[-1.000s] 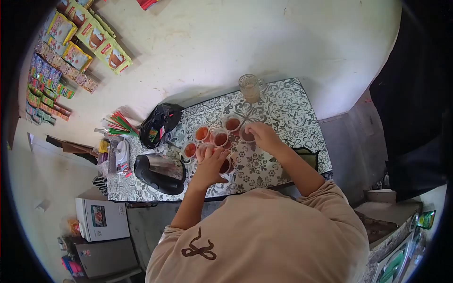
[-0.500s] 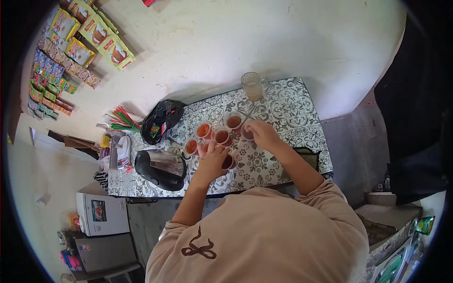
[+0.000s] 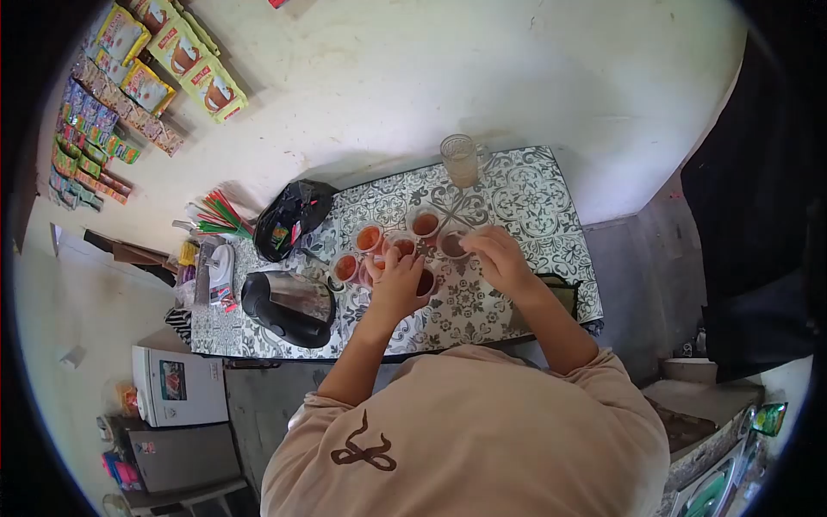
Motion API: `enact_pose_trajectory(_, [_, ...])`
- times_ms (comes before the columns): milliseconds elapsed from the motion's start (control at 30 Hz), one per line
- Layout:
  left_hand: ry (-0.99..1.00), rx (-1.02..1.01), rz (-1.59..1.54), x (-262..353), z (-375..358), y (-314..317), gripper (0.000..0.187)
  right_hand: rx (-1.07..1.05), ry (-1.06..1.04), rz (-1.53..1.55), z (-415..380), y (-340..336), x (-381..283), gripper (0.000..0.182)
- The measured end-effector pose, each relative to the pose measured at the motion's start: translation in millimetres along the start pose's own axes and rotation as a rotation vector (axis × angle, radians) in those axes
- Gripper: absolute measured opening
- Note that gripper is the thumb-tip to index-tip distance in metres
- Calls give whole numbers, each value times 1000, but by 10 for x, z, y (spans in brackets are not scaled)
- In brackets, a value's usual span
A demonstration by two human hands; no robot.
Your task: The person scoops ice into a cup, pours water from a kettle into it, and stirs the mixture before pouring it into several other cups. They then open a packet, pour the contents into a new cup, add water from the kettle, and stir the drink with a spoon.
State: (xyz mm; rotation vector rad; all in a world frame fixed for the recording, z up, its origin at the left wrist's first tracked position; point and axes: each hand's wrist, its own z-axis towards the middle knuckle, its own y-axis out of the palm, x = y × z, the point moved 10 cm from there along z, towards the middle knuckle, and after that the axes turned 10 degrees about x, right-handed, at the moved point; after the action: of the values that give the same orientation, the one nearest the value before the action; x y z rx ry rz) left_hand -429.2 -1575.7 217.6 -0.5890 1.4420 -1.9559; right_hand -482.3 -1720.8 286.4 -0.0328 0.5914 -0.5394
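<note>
Several clear cups stand close together on the patterned table (image 3: 534, 207). Orange-red liquid fills the left ones, such as the cup (image 3: 345, 268) and the cup (image 3: 369, 238); darker brown-red shows in the back cup (image 3: 425, 225). My left hand (image 3: 397, 283) lies over the front cups with its fingers spread, partly hiding them, beside a dark cup (image 3: 425, 283). At the right side of the group, my right hand (image 3: 500, 258) has its fingertips at the rim of a cup (image 3: 452, 242), thumb and forefinger close together.
A glass mug (image 3: 460, 162) stands at the table's back edge. To the left are a kettle (image 3: 289, 308), a black plastic bag (image 3: 293, 220) and colored straws (image 3: 222, 215). Sachets (image 3: 211, 89) hang on the wall. A dark green item (image 3: 560, 295) lies by my right forearm.
My left hand has shifted slightly right across the front cups. My right hand has drawn back a little to the right, showing more of the rightmost cup.
</note>
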Motion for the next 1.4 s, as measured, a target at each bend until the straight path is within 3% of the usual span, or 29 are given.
enact_pose_trajectory(67, [-32, -49, 20, -29, 10, 88, 70, 42, -85, 13, -54, -111, -107, 24])
enact_pose_trajectory(367, [-41, 72, -46, 28, 64, 63, 69, 235, -204, 52, -372, -414, -233, 25])
enact_pose_trajectory(867, [-55, 63, -38, 31, 115, 138, 75, 84, -123, -17, -432, -279, -285, 20])
enact_pose_trajectory(967, [-63, 118, -196, -9, 105, 86, 75, 66, -124, -25, -442, -264, -301, 18])
enact_pose_trajectory(1167, [-117, 270, -201, -110, 24, -471, 72, 3, -119, -58, -542, -220, -309, 16])
enact_pose_trajectory(1400, [-267, 526, -17, -598, -390, -961, 47, -135, -200, -146, -771, -71, -420, 13])
